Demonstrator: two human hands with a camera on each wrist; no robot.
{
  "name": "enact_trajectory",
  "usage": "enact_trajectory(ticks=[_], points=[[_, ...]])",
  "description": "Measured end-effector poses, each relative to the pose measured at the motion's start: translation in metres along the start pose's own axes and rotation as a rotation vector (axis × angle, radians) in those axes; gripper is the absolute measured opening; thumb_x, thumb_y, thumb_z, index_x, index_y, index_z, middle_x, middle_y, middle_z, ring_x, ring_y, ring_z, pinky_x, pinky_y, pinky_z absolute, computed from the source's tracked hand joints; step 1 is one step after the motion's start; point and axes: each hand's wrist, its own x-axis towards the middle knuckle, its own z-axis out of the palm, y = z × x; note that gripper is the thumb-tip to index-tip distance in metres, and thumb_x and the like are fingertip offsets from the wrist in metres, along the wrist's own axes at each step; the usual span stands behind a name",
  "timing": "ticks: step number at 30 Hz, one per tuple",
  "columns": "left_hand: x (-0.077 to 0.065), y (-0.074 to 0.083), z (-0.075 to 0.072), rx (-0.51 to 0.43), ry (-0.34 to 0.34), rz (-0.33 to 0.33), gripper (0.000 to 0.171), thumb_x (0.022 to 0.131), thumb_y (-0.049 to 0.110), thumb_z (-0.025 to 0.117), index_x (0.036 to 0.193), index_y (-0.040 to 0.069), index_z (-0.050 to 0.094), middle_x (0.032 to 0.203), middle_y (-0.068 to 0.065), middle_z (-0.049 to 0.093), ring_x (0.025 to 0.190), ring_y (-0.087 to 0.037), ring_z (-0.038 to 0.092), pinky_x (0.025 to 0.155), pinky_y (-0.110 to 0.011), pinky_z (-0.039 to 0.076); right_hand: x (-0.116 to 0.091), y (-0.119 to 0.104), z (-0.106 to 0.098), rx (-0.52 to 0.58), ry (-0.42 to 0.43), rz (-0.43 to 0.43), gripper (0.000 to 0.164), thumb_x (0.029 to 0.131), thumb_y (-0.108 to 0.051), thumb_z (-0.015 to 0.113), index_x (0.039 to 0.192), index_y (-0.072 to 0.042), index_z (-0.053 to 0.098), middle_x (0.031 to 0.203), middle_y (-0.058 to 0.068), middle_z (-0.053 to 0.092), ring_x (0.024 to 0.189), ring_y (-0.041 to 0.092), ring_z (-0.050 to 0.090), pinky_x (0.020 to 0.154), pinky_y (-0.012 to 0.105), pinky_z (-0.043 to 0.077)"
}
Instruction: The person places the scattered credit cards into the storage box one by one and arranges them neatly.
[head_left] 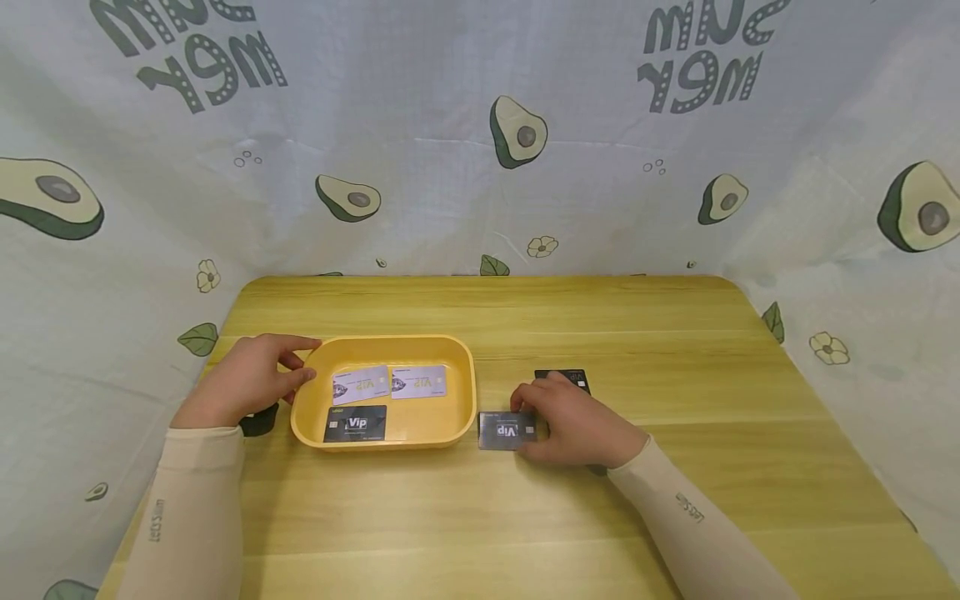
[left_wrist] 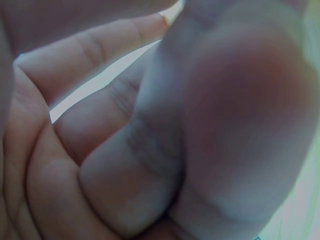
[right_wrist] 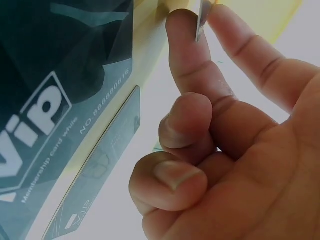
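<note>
In the head view my right hand (head_left: 573, 421) pinches a dark grey Vip card (head_left: 501, 431) by its right end, just right of the yellow tray (head_left: 386, 446). The right wrist view shows the pinched card (right_wrist: 202, 17) edge-on between thumb and finger, the other fingers curled. My left hand (head_left: 258, 375) holds the tray's left rim with thumb and forefinger. Inside the tray lie two pale purple VIP cards (head_left: 418, 382) and a black Vip card (head_left: 355, 424). Curled fingers (left_wrist: 150, 150) fill the left wrist view, hiding the tray almost wholly.
A black card (head_left: 566, 379) lies behind my right hand, partly covered by it. Near that hand, the right wrist view has a large black Vip card (right_wrist: 50, 100) and a second VIP card (right_wrist: 97, 165). The wooden table (head_left: 675, 350) meets an avocado-print cloth (head_left: 435, 125) at the back.
</note>
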Motion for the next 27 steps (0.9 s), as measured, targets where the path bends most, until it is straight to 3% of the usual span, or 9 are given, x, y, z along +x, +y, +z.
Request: enact_trajectory(ticks=[14, 20, 27], points=[[0.000, -0.002, 0.002, -0.015, -0.001, -0.015, 0.051, 0.100, 0.012, 0.073, 0.148, 0.001, 0.060, 0.098, -0.008, 0.074, 0.064, -0.016, 0.073, 0.066, -0.035, 0.054, -0.002, 0.003, -0.009, 0.031, 0.000, -0.012, 0.041, 0.073, -0.034, 0.089, 0.108, -0.017, 0.076, 0.101, -0.014, 0.067, 0.092, 0.008, 0.054, 0.083, 0.030, 0.049], [0.000, -0.002, 0.002, -0.010, 0.004, -0.014, 0.050, 0.100, 0.013, 0.073, 0.147, 0.002, 0.060, 0.100, -0.010, 0.074, 0.065, -0.016, 0.073, 0.067, -0.035, 0.054, -0.004, 0.007, -0.025, 0.040, -0.004, 0.008, 0.038, 0.076, -0.038, 0.089, 0.108, -0.022, 0.076, 0.100, -0.018, 0.065, 0.097, 0.008, 0.056, 0.088, 0.032, 0.051], [0.001, -0.004, 0.000, 0.014, 0.006, 0.019, 0.049, 0.100, 0.013, 0.073, 0.146, 0.001, 0.061, 0.098, -0.009, 0.074, 0.063, -0.016, 0.072, 0.065, -0.035, 0.052, -0.008, 0.006, -0.045, 0.056, 0.073, 0.023, 0.040, 0.079, -0.041, 0.091, 0.111, -0.023, 0.077, 0.103, -0.020, 0.067, 0.093, 0.014, 0.057, 0.081, 0.032, 0.051]])
